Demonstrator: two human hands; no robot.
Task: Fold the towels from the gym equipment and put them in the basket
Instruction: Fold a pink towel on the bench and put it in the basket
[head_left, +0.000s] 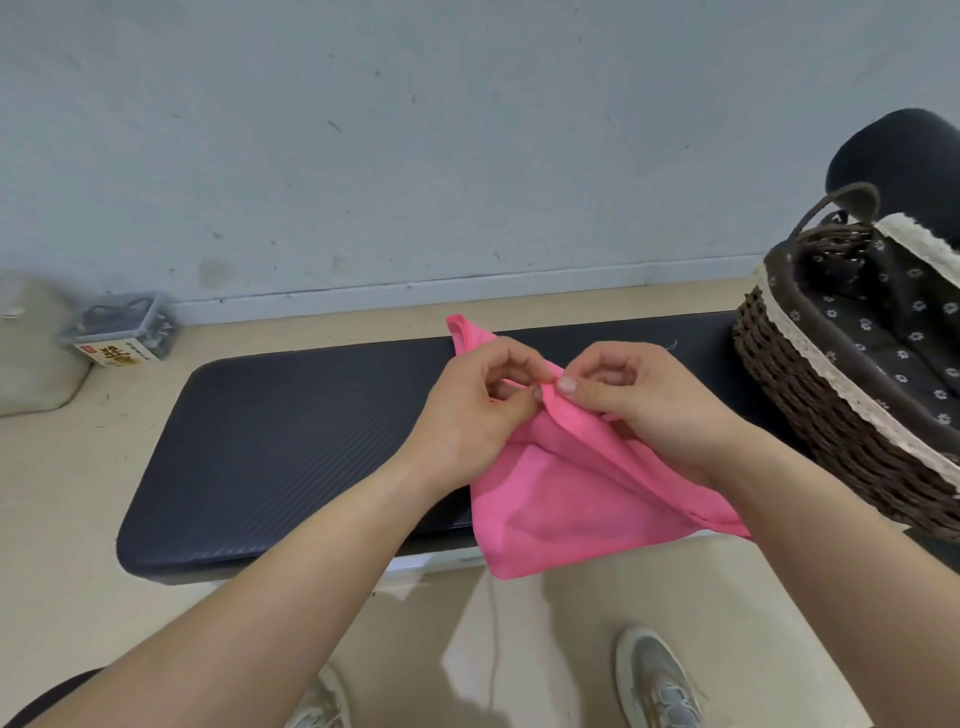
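Pink towel (561, 499) hangs bunched over the near edge of the dark padded tabletop (291, 447). Its upper hem is pinched between thumb and fingers of both the left hand (467, 415) and the right hand (649, 410), which are nearly touching. The lined wicker basket (810, 410) sits at the tabletop's right end. With both pinches so close together, the loose corners may sag unevenly and skew the fold. If the hem slips, the cloth would likely drop to the floor.

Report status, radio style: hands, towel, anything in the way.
Left hand, right hand pinch pink towel at upper edge. Towel mid-fold over bench pad, not in basket. Path to basket clear.
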